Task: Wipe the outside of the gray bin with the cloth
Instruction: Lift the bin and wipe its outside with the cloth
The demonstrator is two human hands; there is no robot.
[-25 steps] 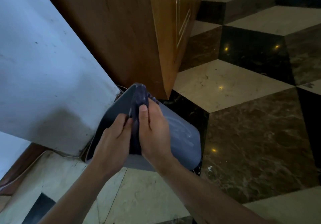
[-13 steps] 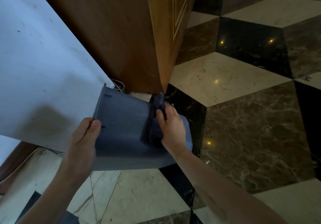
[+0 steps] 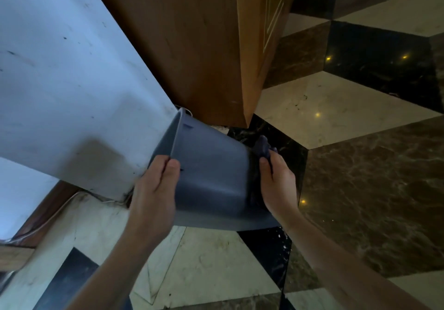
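Gray bin point(image 3: 211, 180) hung tipped sideways above the floor point(image 3: 336, 107); the left hand point(image 3: 153, 189) clamped its rim, steadying it, while the right hand point(image 3: 276, 184), curled, pressed the cloth point(image 3: 262, 148) against its base end.

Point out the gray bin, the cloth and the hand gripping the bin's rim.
gray bin point(image 3: 211, 177), head view, its side wall.
cloth point(image 3: 262, 147), head view, bunched top.
left hand point(image 3: 156, 189), head view, its back.

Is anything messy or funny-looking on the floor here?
Yes. Small white specks are scattered on the black marble floor tile just below the tilted gray plastic bin, like crumbs or droplets. What they are is unclear. A thin white cable also trails along the wall base.
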